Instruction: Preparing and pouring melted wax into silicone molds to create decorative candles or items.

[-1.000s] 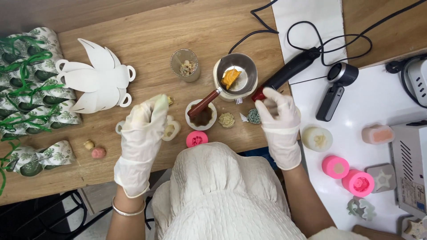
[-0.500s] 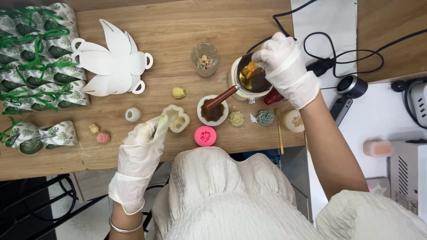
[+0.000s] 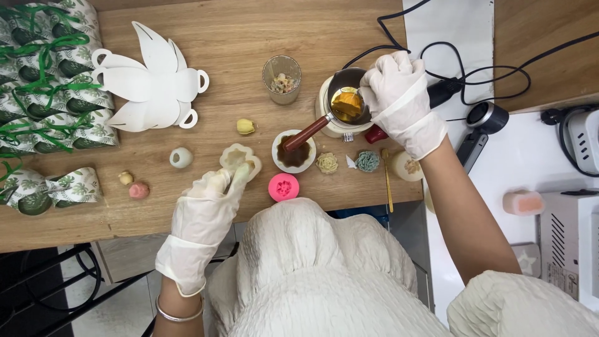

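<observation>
My left hand [image 3: 203, 218], in a white glove, grips a cream flower-shaped mould [image 3: 239, 156] that rests on the wooden table [image 3: 249, 31]. My gloved right hand [image 3: 402, 103] is curled over the right rim of a small metal pot [image 3: 342, 100] holding a lump of orange wax. The pot's wooden handle [image 3: 306, 132] points down-left over a small white bowl of dark liquid [image 3: 293, 155]. Whether my right fingers hold anything is hidden. A black tool with a red tip [image 3: 376, 134] lies under that hand.
A pink mould [image 3: 284, 187], cream flower [image 3: 326, 163], teal flower [image 3: 367, 161], yellow bud [image 3: 246, 126] and glass cup [image 3: 282, 78] surround the bowl. A white paper cutout [image 3: 153, 81] and green-ribboned packets [image 3: 43, 81] lie left. Cables and a white appliance [image 3: 574, 243] sit right.
My right hand rose from the table's front edge to the metal pot and stays there. My left hand slid onto the flower-shaped mould. The camera view shifted left.
</observation>
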